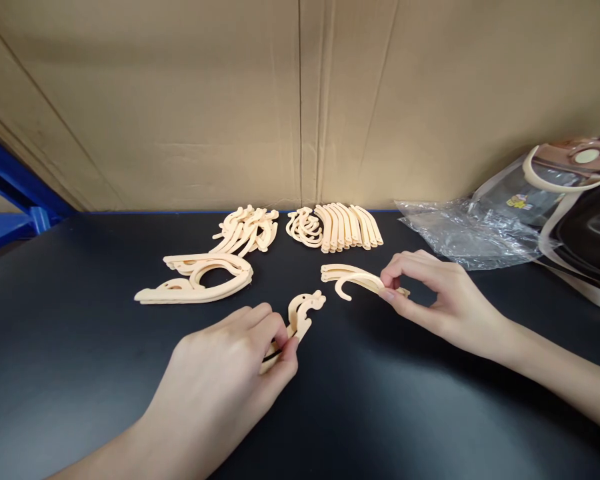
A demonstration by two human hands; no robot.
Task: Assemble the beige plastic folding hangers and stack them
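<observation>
Between thumb and fingers, my left hand [240, 360] pinches a cream plastic hanger piece [303, 312], its notched end sticking out toward the back. My right hand [435, 293] is closed on a cream hanger hook [350, 283], whose curved tip points left. Just behind that hook, a couple of curved hanger arms [337, 269] lie on the table; the right fingers partly cover them. Folded hangers [220, 291] rest stacked to the left, beyond my left hand.
Along the back of the black table [80, 347] lie a pile of hanger pieces [247, 230], loose hooks [304, 228] and a row of hanger arms [350, 227]. Clear plastic bags [470, 233] and a bottle [545, 177] stand at right. A cardboard wall [205, 100] closes off the back.
</observation>
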